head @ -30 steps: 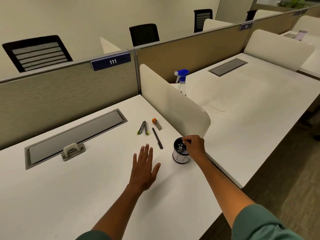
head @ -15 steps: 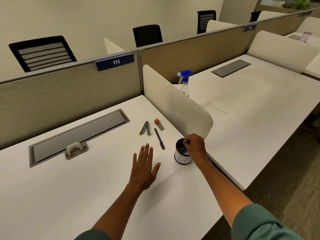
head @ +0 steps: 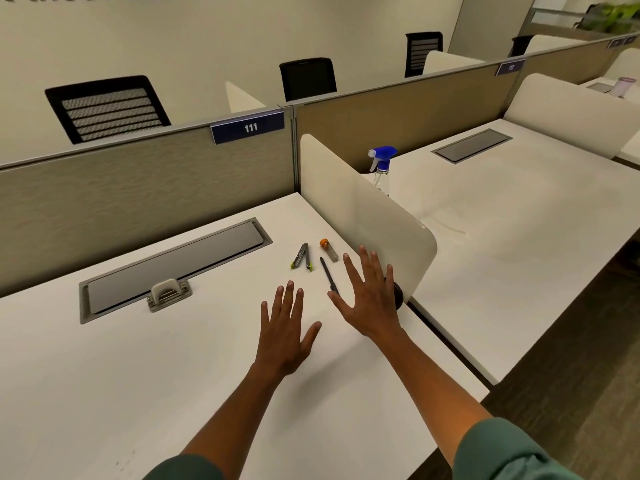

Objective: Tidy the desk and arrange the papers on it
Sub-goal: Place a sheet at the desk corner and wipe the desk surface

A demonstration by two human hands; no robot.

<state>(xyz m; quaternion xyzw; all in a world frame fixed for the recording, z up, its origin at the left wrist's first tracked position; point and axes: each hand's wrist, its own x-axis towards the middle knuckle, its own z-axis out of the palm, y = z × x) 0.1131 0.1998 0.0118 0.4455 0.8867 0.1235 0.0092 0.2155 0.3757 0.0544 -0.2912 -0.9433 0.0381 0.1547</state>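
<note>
On the white desk [head: 138, 375] lie a black pen [head: 326, 273], two grey-green clips or markers in a V [head: 302, 257] and a small tube with an orange cap [head: 329, 249]. My right hand [head: 370, 299] hovers open, fingers spread, just right of the pen and over a small black-rimmed cup [head: 399, 292], which it mostly hides. My left hand [head: 285, 332] rests flat and open on the desk, nearer to me than the pen. No papers are in view.
A cream side divider [head: 363, 209] stands right of the items. A grey cable hatch [head: 166, 268] with a small handle is set into the desk at the back left. A blue-topped spray bottle [head: 381, 168] stands behind the divider on the neighbouring desk.
My right hand has let go of the cup's rim, opened and moved left and forward over it. The left hand has stayed put. The camera has tilted slightly.
</note>
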